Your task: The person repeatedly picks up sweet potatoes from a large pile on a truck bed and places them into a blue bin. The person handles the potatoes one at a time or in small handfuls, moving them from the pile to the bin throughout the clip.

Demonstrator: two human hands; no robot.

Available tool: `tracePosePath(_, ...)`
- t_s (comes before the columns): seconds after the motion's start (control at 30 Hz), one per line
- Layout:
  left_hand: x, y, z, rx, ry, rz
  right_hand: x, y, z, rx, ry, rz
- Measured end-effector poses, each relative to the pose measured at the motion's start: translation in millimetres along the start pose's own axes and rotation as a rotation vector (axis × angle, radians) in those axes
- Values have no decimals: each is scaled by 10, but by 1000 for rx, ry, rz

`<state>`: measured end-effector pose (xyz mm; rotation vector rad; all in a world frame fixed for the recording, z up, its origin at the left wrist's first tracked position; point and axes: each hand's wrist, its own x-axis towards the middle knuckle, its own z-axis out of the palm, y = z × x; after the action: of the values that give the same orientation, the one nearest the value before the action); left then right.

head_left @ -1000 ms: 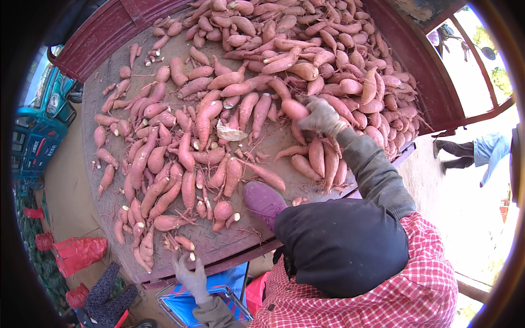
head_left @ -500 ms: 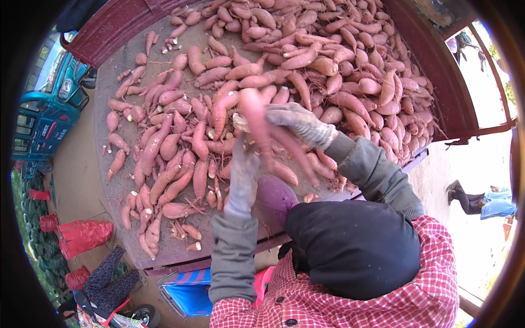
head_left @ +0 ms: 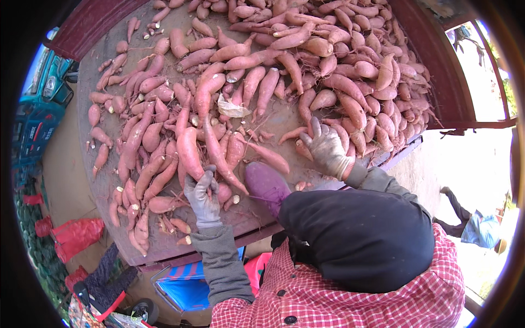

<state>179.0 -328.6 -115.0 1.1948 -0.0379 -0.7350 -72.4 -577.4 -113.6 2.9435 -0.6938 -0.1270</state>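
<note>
My left hand (head_left: 204,198), in a grey work glove, has its fingers closed around the near end of a thick pink sweet potato (head_left: 189,153). That sweet potato points away from me over other roots. Beside it lies a long, thin-tailed sweet potato (head_left: 216,153). My right hand (head_left: 330,149), in a dirty pale glove, is held open with fingers apart, at the near edge of the big sweet potato pile (head_left: 355,82). Between my hands, a single tapered sweet potato (head_left: 269,157) rests near my purple shoe (head_left: 266,185). A crumpled pale scrap (head_left: 233,107) lies among the roots.
My bent knee in black trousers (head_left: 355,235) fills the near middle. Dark red side walls (head_left: 448,76) bound the truck bed. Beyond its left edge are a teal vehicle (head_left: 41,109), red sacks (head_left: 76,238) and a person's legs (head_left: 104,276). A blue folding chair (head_left: 188,287) stands below.
My hands have come apart from being together over the middle. The left has moved down onto a sweet potato; the right has moved right and opened. The roots they held are out of them.
</note>
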Motion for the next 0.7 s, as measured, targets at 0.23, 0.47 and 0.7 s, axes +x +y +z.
tracePosePath(0.23,-246,-70,84,-191,-221,-167,386,79,-362,568,-92,160)
tracePosePath(0.47,-408,-284,236,-371,-402,-216,817,175,-327,1934,-83,174)
tracePosePath(0.7,-553,-345,635,-462,-430,-225,707,-280,-893,1599,60,75)
